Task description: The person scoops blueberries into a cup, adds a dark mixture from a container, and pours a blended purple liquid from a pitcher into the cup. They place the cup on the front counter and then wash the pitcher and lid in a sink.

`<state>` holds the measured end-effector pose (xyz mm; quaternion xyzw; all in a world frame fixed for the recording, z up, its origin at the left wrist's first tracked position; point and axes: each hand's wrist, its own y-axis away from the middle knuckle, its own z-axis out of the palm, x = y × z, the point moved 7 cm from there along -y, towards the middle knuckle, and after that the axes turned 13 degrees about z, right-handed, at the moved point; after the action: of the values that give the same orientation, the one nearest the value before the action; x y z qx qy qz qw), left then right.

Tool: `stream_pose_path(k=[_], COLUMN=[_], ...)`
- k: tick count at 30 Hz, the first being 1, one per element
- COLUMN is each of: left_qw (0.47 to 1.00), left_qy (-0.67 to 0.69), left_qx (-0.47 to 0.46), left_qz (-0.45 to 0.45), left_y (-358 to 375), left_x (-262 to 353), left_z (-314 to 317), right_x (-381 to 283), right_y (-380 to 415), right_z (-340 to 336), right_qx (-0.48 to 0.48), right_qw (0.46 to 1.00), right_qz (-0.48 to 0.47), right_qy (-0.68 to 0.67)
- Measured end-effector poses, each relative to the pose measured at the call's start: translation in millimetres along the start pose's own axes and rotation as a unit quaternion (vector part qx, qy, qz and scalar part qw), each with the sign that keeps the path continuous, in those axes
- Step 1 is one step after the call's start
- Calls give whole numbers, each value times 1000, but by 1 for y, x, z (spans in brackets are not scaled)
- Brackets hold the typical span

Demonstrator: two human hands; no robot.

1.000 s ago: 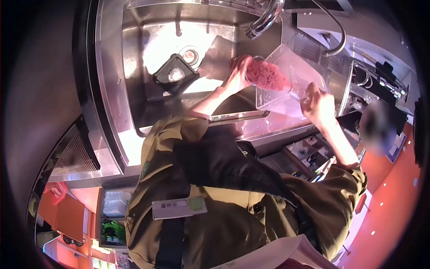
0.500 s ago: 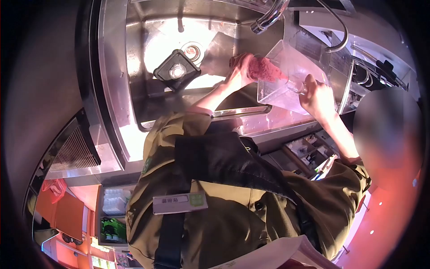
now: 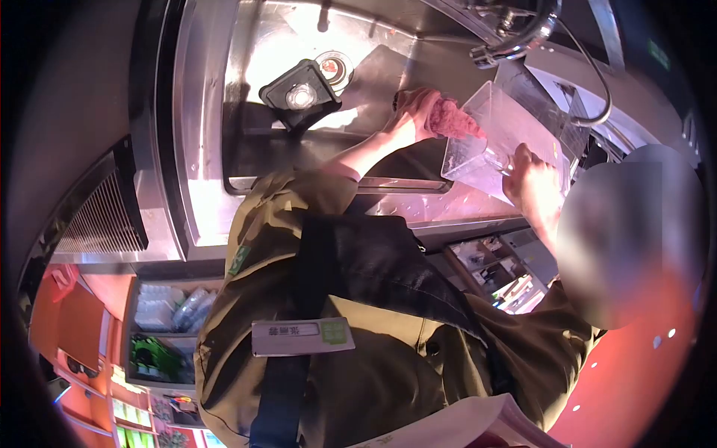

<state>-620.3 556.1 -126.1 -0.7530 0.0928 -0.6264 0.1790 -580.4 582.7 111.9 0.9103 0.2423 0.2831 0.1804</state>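
Note:
My left hand (image 3: pixel 412 118) is closed on a bunched pink cloth (image 3: pixel 452 119), which reaches over the rim of a clear, square-sided plastic container (image 3: pixel 526 123). The container is tilted above the right side of the sink, its open end facing the cloth. On its near side my right hand (image 3: pixel 534 179) has its fingers curled round a clear handle-like part (image 3: pixel 497 158). Down in the sink (image 3: pixel 250 160), beside the drain (image 3: pixel 334 69), lies a black rectangular lid-like piece (image 3: pixel 287 97) with a shiny round middle.
A chrome faucet (image 3: pixel 515 48) arches over the far right of the sink, with a thin curved metal pipe (image 3: pixel 597 104) beside it. The sink's steel front edge (image 3: pixel 411 185) runs under my forearms. Open drawers (image 3: pixel 175 306) with packed items stand at lower left.
The camera view has shifted, so the sink and faucet sit differently in the picture. The cloth, still in my left hand, stays at the container's rim, and my right hand keeps its hold.

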Motion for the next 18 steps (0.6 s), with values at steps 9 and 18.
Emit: stream_pose_path(k=[9,18], left_qw=[997,997], left_qy=[-4,-27], left_qx=[63,53], left_qz=[48,58], left_y=[7,0], left_x=[-6,-4], left_z=[-5,-2], right_x=[-19,-19], right_y=[-1,5], right_z=[-2,0], right_qx=[31,73], right_qw=[996,994], right_qz=[-65,-51], right_qy=[42,65])
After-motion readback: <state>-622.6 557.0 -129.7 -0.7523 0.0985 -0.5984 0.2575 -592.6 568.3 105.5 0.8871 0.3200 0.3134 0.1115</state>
